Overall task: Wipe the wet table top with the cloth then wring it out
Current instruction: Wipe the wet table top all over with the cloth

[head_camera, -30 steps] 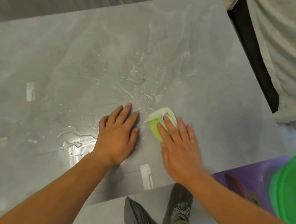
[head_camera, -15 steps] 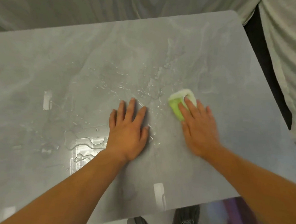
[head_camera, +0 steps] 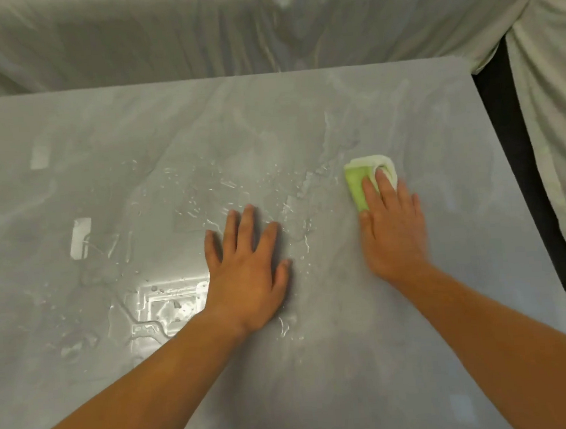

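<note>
A: Head view: what edges and free room are shown?

B: The desk (head_camera: 447, 286) is shown with its far and right edges joined at a rounded corner; bare surface is left beyond the cloth (head_camera: 356, 184) and to its right; pale sheeting (head_camera: 261, 25) is draped past the far edge; a dark gap (head_camera: 519, 164) is seen beside the right edge.

A: And the hands?

B: The left hand (head_camera: 249, 277) is laid flat on the desk, fingers spread, nothing grasped; the right hand (head_camera: 393, 233) is pressed, fingers straight, on the folded green cloth, right of the desk's middle; pooled water (head_camera: 167, 306) is seen left of the left hand.

A: What is hidden?

B: The cloth's near part is covered by fingers; the desk's left and near edges are cut off.
</note>
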The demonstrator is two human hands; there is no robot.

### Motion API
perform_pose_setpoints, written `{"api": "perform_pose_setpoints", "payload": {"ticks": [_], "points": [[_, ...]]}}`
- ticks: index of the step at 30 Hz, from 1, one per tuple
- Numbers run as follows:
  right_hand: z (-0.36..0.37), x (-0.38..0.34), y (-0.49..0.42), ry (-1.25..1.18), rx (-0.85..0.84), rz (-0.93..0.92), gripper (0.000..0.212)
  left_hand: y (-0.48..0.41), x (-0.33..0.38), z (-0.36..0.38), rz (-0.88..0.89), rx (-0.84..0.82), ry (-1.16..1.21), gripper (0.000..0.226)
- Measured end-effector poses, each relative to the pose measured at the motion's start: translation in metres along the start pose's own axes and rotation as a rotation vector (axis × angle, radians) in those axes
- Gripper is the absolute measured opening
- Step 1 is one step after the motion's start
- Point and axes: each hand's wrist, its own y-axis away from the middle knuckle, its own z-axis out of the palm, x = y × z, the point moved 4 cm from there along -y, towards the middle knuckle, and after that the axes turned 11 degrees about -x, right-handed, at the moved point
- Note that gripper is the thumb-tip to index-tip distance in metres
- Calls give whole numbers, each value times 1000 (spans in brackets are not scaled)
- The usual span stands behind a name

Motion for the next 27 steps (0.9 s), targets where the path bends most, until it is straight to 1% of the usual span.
{"api": "perform_pose_setpoints", "payload": {"ticks": [1, 2, 3, 5, 7, 8, 9, 10, 11, 13, 14, 15, 16, 19, 21, 22, 23, 25, 27], "points": [[-3, -5, -14, -21, 1, 37, 61, -9, 0, -4, -9, 4, 5, 64], [-4, -13, -19, -15, 15, 29, 60, -18, 0, -9, -22, 17, 13, 65], [-4, -19, -16, 8, 26, -22, 59, -28, -1, -14, -35, 32, 24, 66], [4, -26, 11, 102, -27, -208, 57, -48, -1, -24, -56, 51, 26, 66], [7, -21, 38, 165, -122, -389, 58, -68, -4, -34, -82, 66, 12, 66], [3, -12, 33, 170, -151, -446, 58, -78, -7, -39, -97, 70, 10, 67], [-1, -3, 17, 170, -149, -466, 58, -87, -10, -43, -112, 71, 7, 67], [-7, 4, -4, 161, -138, -434, 57, -96, -13, -47, -126, 69, 3, 68], [-15, 9, -30, 139, -113, -364, 58, -103, -15, -50, -138, 60, 3, 69], [-30, 8, -81, 54, -62, -181, 60, -111, -19, -50, -156, 31, 6, 70], [-34, 2, -96, 22, -58, -114, 61, -113, -19, -49, -162, 19, 2, 70], [-34, -6, -100, 15, -47, -88, 61, -113, -19, -47, -167, 13, -1, 70], [-31, -15, -94, 37, -34, -121, 60, -113, -18, -46, -169, 12, -1, 70], [-16, -30, -44, 163, -98, -424, 61, -113, -17, -48, -171, 25, 13, 69], [-17, -23, -41, 197, -151, -554, 63, -113, -18, -53, -167, 27, 17, 69], [-21, -18, -55, 201, -145, -556, 64, -113, -19, -55, -165, 32, 21, 69], [-26, -15, -75, 193, -131, -508, 65, -114, -21, -58, -162, 39, 24, 68], [-41, -13, -123, 129, -74, -334, 66, -116, -27, -63, -155, 52, 21, 67], [-50, -23, -150, 40, -64, -170, 68, -124, -39, -69, -161, 64, 14, 68]]}}
